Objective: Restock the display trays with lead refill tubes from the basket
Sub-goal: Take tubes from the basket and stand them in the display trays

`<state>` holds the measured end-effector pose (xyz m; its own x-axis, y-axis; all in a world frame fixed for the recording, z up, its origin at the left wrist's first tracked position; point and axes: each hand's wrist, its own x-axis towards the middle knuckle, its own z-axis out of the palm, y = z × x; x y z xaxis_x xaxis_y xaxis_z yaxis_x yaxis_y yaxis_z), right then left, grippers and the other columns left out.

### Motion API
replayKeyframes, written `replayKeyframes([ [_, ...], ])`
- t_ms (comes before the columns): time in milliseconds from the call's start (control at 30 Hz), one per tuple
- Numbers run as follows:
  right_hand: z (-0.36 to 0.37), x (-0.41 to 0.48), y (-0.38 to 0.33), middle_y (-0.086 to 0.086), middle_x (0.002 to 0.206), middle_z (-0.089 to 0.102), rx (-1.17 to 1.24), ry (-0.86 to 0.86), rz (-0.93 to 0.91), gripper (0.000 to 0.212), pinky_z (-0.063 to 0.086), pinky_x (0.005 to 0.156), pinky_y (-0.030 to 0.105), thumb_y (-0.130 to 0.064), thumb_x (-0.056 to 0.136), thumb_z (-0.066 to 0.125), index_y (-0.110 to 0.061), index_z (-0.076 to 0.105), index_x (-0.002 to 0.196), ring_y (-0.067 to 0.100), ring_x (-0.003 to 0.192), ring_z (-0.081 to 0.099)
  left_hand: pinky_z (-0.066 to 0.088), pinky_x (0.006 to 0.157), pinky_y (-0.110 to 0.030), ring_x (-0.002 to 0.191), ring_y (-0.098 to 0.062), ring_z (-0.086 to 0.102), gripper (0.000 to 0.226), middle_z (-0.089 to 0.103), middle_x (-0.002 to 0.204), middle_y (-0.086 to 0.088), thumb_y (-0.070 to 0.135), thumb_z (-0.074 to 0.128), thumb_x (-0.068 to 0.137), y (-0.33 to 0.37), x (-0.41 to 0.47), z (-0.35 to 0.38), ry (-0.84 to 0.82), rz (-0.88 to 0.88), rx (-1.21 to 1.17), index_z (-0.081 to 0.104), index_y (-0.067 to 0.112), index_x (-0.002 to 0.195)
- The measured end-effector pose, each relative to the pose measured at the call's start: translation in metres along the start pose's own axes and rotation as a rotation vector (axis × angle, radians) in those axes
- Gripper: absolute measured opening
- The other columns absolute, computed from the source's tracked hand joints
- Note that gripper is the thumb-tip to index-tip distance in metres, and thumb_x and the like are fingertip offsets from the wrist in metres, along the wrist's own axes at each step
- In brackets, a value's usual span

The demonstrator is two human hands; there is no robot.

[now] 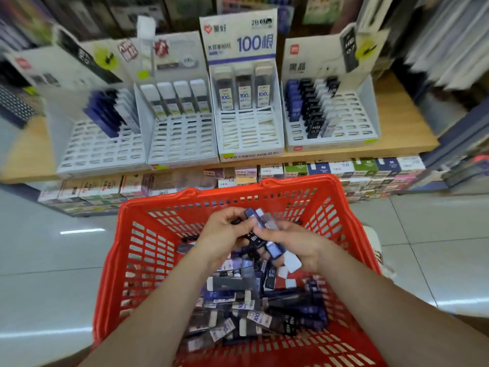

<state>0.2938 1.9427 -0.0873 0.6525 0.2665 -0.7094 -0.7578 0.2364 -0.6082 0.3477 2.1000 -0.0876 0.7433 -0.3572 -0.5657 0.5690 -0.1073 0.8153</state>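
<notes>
A red plastic basket [137, 247] sits in front of me, its bottom covered with a heap of loose lead refill tubes [254, 311] in black, blue and clear. Both hands are inside it, above the heap. My left hand [222, 237] and my right hand [299, 245] meet around a small bundle of tubes [260, 231], blue and black ones marked HB. Four white display trays stand on the wooden shelf beyond: far left tray [100, 152], second tray [182, 144], third tray [248, 136] and right tray [344, 120]. Each holds tubes only in its back rows.
The wooden shelf [402, 123] carries the trays, with tall printed backing cards behind them. Small stationery boxes [344, 168] line the shelf below. Grey tiled floor [47, 260] lies on both sides of the basket. Hanging goods fill the upper right.
</notes>
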Motion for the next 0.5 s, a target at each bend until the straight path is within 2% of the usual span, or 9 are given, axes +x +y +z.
replayKeyframes([
  [67, 0.006, -0.009, -0.011, 0.004, 0.062, 0.059, 0.083, 0.012, -0.044, 0.032, 0.036, 0.036, 0.018, -0.027, 0.076, 0.076, -0.011, 0.063, 0.100, 0.012, 0.049, 0.050, 0.051, 0.053, -0.019, 0.071, -0.017, 0.062, 0.013, 0.066, 0.093, -0.011, 0.000, 0.055, 0.093, 0.018, -0.011, -0.001, -0.008, 0.044, -0.075, 0.063, 0.006, 0.101],
  [167, 0.016, -0.023, -0.031, 0.002, 0.062, 0.054, 0.121, -0.004, -0.133, 0.027, 0.033, 0.034, 0.016, -0.022, 0.077, 0.076, -0.008, 0.063, 0.096, 0.010, 0.046, 0.045, 0.054, 0.058, -0.021, 0.074, -0.020, 0.064, 0.022, 0.068, 0.085, -0.011, -0.004, 0.046, 0.096, 0.049, -0.027, -0.002, -0.025, 0.125, -0.125, 0.060, 0.009, 0.107],
  [333, 0.026, -0.040, -0.072, 0.004, 0.076, 0.065, 0.142, 0.010, -0.306, 0.023, 0.034, 0.036, 0.018, -0.002, 0.087, 0.068, -0.003, 0.059, 0.109, 0.012, 0.048, 0.046, 0.055, 0.061, -0.021, 0.071, -0.015, 0.068, 0.010, 0.071, 0.084, -0.011, 0.001, 0.059, 0.090, 0.097, -0.042, -0.001, 0.134, 0.336, -0.106, 0.062, 0.006, 0.098],
  [367, 0.027, -0.042, -0.079, 0.007, 0.079, 0.065, 0.196, 0.035, -0.344, 0.029, 0.035, 0.036, 0.019, 0.001, 0.087, 0.067, -0.001, 0.054, 0.114, 0.013, 0.048, 0.046, 0.055, 0.061, -0.022, 0.067, -0.016, 0.066, 0.007, 0.069, 0.082, -0.011, 0.002, 0.062, 0.088, 0.105, -0.044, 0.000, 0.162, 0.366, -0.101, 0.063, 0.005, 0.094],
  [433, 0.028, -0.042, -0.092, 0.010, 0.084, 0.064, 0.356, 0.091, -0.435, 0.048, 0.036, 0.036, 0.021, 0.003, 0.085, 0.069, -0.009, 0.043, 0.123, 0.014, 0.047, 0.047, 0.054, 0.061, -0.026, 0.058, -0.017, 0.060, 0.007, 0.064, 0.073, -0.011, 0.002, 0.068, 0.084, 0.118, -0.047, 0.002, 0.206, 0.401, -0.055, 0.063, 0.005, 0.087],
  [500, 0.030, -0.041, -0.105, 0.007, 0.075, 0.065, 0.423, 0.134, -0.540, 0.042, 0.035, 0.036, 0.020, -0.001, 0.081, 0.072, -0.008, 0.046, 0.112, 0.013, 0.047, 0.046, 0.049, 0.063, -0.032, 0.059, -0.021, 0.057, 0.008, 0.060, 0.068, -0.011, 0.003, 0.071, 0.082, 0.125, -0.048, 0.006, 0.196, 0.400, 0.044, 0.063, 0.006, 0.082],
])
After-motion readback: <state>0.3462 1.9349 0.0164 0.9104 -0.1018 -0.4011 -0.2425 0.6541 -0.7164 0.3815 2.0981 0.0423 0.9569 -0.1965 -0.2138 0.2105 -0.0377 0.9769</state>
